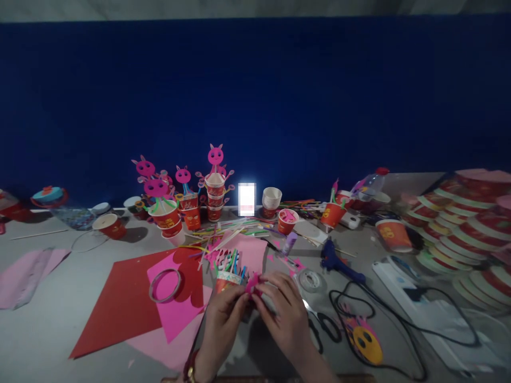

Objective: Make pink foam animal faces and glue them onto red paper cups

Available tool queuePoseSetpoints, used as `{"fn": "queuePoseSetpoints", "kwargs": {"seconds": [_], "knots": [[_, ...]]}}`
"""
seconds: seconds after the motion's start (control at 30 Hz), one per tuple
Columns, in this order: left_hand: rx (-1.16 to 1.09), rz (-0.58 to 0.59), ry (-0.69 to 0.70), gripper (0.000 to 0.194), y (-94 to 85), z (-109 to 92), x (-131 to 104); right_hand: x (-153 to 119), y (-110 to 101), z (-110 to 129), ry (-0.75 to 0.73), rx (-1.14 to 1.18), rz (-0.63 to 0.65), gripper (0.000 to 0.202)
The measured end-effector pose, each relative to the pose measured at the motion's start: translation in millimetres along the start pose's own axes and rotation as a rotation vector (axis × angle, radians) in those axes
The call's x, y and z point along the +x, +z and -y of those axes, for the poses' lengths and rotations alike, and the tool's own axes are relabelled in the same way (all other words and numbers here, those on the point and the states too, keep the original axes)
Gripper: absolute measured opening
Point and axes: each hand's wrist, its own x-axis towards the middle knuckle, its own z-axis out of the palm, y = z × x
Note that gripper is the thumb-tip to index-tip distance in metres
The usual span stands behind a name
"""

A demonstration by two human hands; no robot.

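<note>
Both hands meet near the table's front middle, around a small pink paper piece. My left hand is closed on its left side with thumb and fingertips. On the right side, my right hand pinches the same piece. Just behind my left hand stands a red paper cup with a patterned rim, holding several coloured sticks. A pale pink sheet lies beyond the hands. What is under the fingers is hidden.
Left are a red sheet, a bright pink sheet and a tape ring. Right are black scissors, a blue glue gun with a looping cable and stacked cups. Cup figures with pink faces stand behind.
</note>
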Motion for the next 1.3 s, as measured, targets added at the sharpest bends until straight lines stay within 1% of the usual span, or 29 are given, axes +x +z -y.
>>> {"fn": "queuePoseSetpoints", "kwargs": {"seconds": [0.17,0.23,0.4,0.53,0.8,1.0,1.13,1.3], "knots": [[0.132,0.017,0.091,0.017,-3.0,-3.1,-2.0,3.8,-2.4,3.5,-0.008,-0.002,-0.009,0.014],[0.201,0.015,0.155,0.015,-4.4,-3.7,-3.3,6.0,-4.5,5.9,-0.006,0.008,-0.001,0.012],[0.34,0.003,0.344,0.019,-6.5,-6.5,-5.2,9.5,-7.8,9.4,-0.02,0.032,0.004,0.01],[0.42,-0.025,0.421,0.022,-6.6,-8.0,-4.6,8.6,-6.7,10.0,-0.028,0.036,0.008,0.009],[0.52,0.003,0.436,0.024,-8.8,-6.2,-3.4,4.5,3.5,14.0,0.032,0.026,0.011,0.015],[0.53,0.017,0.391,0.021,-8.7,-10.5,-2.9,6.6,5.2,14.9,0.001,0.004,0.005,0.017],[0.518,0.004,0.357,0.018,-8.9,-12.2,-2.3,6.6,3.8,13.4,-0.007,0.002,0.015,0.016],[0.538,0.009,0.424,0.023,-9.7,-11.0,-2.5,6.8,3.9,13.2,-0.008,-0.001,0.025,0.017]]}}
